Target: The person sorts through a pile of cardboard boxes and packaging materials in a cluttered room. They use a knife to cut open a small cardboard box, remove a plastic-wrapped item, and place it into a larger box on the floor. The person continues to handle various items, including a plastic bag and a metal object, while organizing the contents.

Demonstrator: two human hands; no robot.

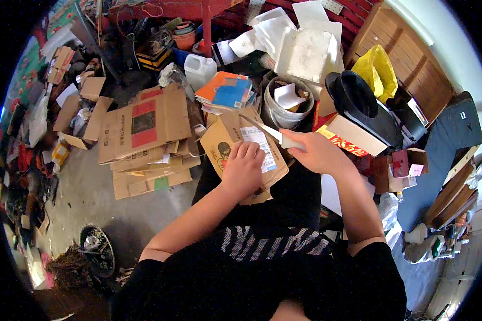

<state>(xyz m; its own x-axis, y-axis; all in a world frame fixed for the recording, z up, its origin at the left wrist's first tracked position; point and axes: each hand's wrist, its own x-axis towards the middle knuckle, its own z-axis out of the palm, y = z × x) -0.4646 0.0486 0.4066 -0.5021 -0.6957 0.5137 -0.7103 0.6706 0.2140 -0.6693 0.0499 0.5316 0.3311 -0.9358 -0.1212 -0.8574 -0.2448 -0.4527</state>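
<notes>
A brown cardboard box (213,140) lies across my lap, with a white printed label (249,134) and a dark printed picture on its upper face. My left hand (245,164) rests on that face and holds the box, its fingers close together and bent. In my right hand (319,150) is a knife (271,130), gripped by its pale handle. Its blade points up and left over the box's far part, along the label's upper edge. Whether the blade touches the cardboard, I cannot tell.
To the left is a stack of flattened cardboard (148,132) on the concrete floor (156,212). Ahead stand a white bucket (287,112) of scraps, orange and blue booklets (225,88), a plastic jug (201,70) and foam pieces (303,52). Black plastic items (361,96) sit to the right.
</notes>
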